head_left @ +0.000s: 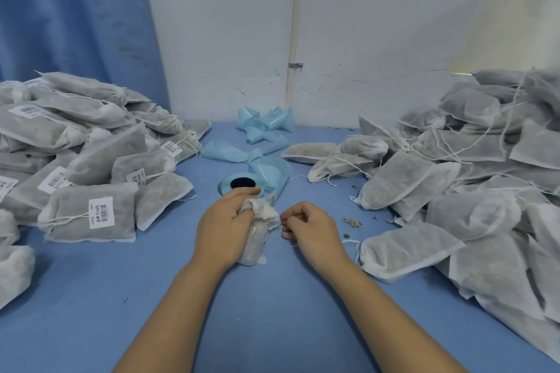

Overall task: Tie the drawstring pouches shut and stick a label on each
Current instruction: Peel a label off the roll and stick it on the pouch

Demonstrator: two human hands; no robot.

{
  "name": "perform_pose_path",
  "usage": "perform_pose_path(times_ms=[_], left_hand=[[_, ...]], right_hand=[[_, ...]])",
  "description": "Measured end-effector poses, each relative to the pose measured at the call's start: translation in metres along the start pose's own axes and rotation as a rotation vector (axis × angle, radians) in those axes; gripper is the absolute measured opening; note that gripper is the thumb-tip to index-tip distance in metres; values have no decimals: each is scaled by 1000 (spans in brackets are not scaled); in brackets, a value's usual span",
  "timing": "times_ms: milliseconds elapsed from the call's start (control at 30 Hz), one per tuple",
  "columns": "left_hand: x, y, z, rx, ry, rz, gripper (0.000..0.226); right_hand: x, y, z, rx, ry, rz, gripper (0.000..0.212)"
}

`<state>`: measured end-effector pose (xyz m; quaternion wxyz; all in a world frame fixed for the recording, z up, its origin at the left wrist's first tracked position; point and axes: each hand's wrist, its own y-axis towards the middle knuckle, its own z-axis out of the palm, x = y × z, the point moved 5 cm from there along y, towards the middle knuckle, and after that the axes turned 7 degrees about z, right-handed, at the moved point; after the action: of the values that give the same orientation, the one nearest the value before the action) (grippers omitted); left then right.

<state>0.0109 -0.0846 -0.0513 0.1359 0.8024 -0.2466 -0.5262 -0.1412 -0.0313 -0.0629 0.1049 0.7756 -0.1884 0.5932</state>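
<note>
My left hand (224, 227) sits just in front of the label roll (242, 183), its fingers (242, 192) clenched round the gathered neck of the pouch (257, 239), which stands on end on the table (272, 318). To the right of it, also in front of the roll, my right hand (309, 230) has its fingers (295, 209) curled in a pinch on the thin drawstring (282, 223) coming off the neck. I judge this to be the cinching step. To do it well, I should brace the neck firmly with the left hand, draw the string sideways until the mouth closes, and knot it close to the fabric so nothing leaks.

Well to the left of the roll, the labelled pile (91, 160) holds tied pouches, each with a barcode sticker and a dark, dried filling showing through the thin white cloth. The pouch in my grip looks filled the same way and bears no sticker that I can see. Well to the right of the roll, the unlabelled pile (454, 179) holds filled pouches with loose strings. A few dried crumbs (353, 222) lie between it and my right hand.
</note>
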Motion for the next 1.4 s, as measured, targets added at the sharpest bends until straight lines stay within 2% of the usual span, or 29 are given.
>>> perform_pose_path(times_ms=[67,167,400,567,700,800,900,1000,1100,1200,1400], left_hand=[[-5,-1,0,16,57,44,41],[-9,-3,1,14,108,80,35],[-11,-9,2,-16,101,109,36],[-11,-9,1,-4,36,88,32],[-13,-11,2,15,-123,57,23],[-15,-12,4,24,-184,59,23],[-15,-12,4,26,-191,53,23],[-10,-10,5,33,-136,30,37],[-7,-10,5,49,-95,19,44],[-13,-12,6,67,-125,55,27],[-16,-12,11,90,-350,-1,25]], right_hand=[[1,-3,1,-7,-36,-34,21],[2,-6,0,-27,-12,-61,21],[1,-6,-2,-38,-35,-127,22],[8,-11,3,-14,-205,-295,41],[12,-14,5,-22,-269,-377,52],[14,-14,3,-77,-318,-411,46],[17,-12,4,-137,-418,-437,25],[20,-11,3,-179,-468,-450,14],[21,-12,-1,-235,-489,-481,17],[19,-12,-9,-333,-466,-446,14],[12,-8,-8,-202,-311,-393,30]])
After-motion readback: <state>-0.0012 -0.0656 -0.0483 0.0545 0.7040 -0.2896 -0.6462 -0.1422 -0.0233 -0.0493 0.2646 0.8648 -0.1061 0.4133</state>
